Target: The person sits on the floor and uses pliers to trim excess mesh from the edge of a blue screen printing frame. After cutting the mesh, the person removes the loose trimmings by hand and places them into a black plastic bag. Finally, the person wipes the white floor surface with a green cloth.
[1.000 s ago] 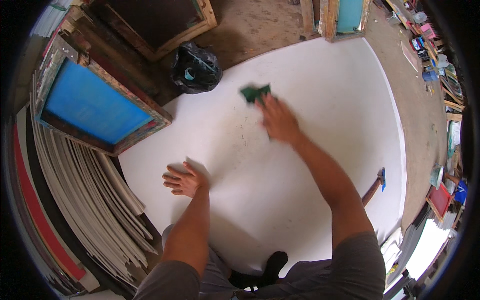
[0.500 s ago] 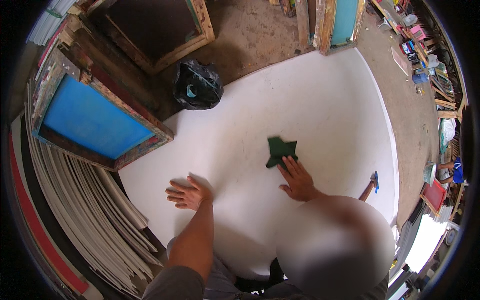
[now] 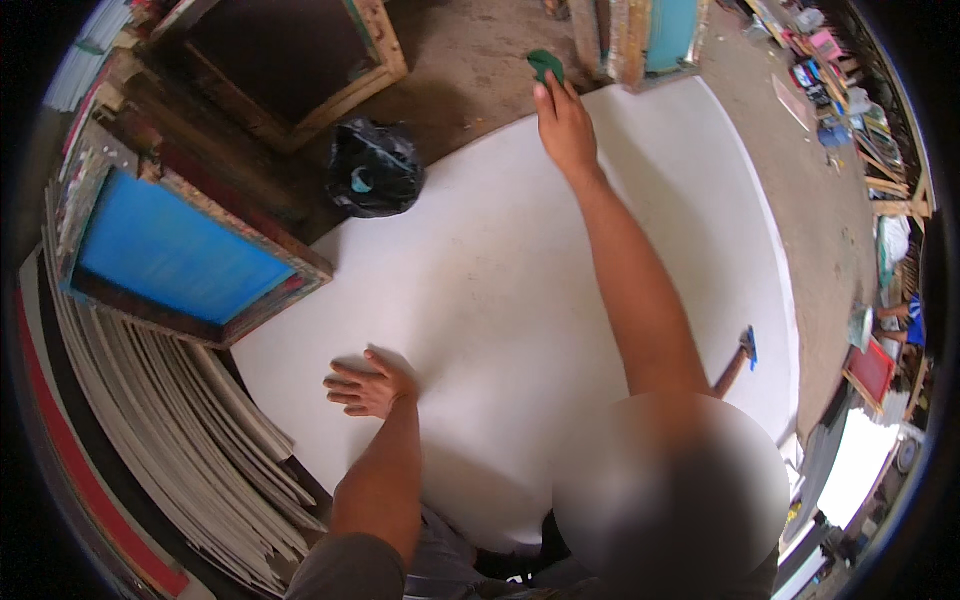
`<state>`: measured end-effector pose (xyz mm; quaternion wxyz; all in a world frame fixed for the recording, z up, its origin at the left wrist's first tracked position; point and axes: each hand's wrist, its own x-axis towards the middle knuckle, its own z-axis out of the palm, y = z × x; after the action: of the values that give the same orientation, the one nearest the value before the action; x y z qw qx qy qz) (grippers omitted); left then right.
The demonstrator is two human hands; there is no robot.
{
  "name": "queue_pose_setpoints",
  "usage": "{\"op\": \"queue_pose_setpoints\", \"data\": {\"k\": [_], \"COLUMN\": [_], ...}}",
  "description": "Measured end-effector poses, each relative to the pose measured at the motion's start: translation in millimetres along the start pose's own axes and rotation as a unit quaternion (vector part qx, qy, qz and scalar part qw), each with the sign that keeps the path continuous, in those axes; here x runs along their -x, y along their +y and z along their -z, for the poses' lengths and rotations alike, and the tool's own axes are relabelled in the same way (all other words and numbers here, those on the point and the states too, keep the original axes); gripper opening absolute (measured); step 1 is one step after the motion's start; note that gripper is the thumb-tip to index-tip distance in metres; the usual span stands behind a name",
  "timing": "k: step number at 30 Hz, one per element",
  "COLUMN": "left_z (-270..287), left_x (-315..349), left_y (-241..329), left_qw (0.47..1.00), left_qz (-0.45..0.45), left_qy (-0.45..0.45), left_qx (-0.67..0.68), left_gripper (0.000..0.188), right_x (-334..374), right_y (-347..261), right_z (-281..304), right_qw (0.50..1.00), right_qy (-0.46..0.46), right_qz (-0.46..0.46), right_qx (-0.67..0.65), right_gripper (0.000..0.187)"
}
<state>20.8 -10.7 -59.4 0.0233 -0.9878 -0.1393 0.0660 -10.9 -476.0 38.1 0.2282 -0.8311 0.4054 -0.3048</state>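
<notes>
My left hand (image 3: 368, 384) lies flat on a large white sheet (image 3: 480, 230), fingers spread, with nothing in it. Stretched far forward, my right hand (image 3: 570, 128) reaches the sheet's far edge with a piece of dark green cloth (image 3: 546, 66) at its fingertips. The cloth sticks out past that edge, over the brown floor; its underside is hidden. Faint grey smudges mark the middle of the sheet. A tool with a brown handle and a blue head (image 3: 752, 347) rests near the right edge. A round blurred patch covers my right upper arm.
A black plastic bag (image 3: 376, 170) stands at the far edge, left of my right arm. Wooden frames, one with a blue panel (image 3: 185, 245), lean at the left above stacked boards (image 3: 170, 410). A teal-panelled frame (image 3: 672, 35) stands beyond. Clutter and another person's arm (image 3: 895, 312) show far right.
My right hand has swept forward from the sheet's middle to its far edge, taking the green cloth along. My left hand stays in place on the sheet.
</notes>
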Motion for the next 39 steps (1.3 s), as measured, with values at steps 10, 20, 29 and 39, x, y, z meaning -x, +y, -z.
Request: {"op": "queue_pose_setpoints", "data": {"k": [10, 20, 29, 39], "left_z": [-10, -9, -7, -11], "left_x": [2, 1, 3, -2], "left_y": [-7, -6, -6, -4], "left_qw": [0.999, 0.999, 1.0, 1.0], "left_qz": [0.008, 0.002, 0.006, -0.005], "left_qy": [0.024, 0.041, 0.027, 0.027], "left_qx": [0.023, 0.008, 0.014, 0.012], "left_gripper": [0.091, 0.09, 0.091, 0.094], "right_x": [241, 43, 217, 23], "right_y": [61, 11, 185, 88], "right_z": [12, -32, 112, -62], "right_qw": [0.921, 0.955, 0.878, 0.975], "right_qy": [-0.003, 0.139, 0.235, -0.044], "right_qz": [-0.266, -0.156, -0.372, -0.143], "right_qx": [0.284, -0.21, 0.19, -0.166], "right_gripper": [0.076, 0.069, 0.064, 0.067]}}
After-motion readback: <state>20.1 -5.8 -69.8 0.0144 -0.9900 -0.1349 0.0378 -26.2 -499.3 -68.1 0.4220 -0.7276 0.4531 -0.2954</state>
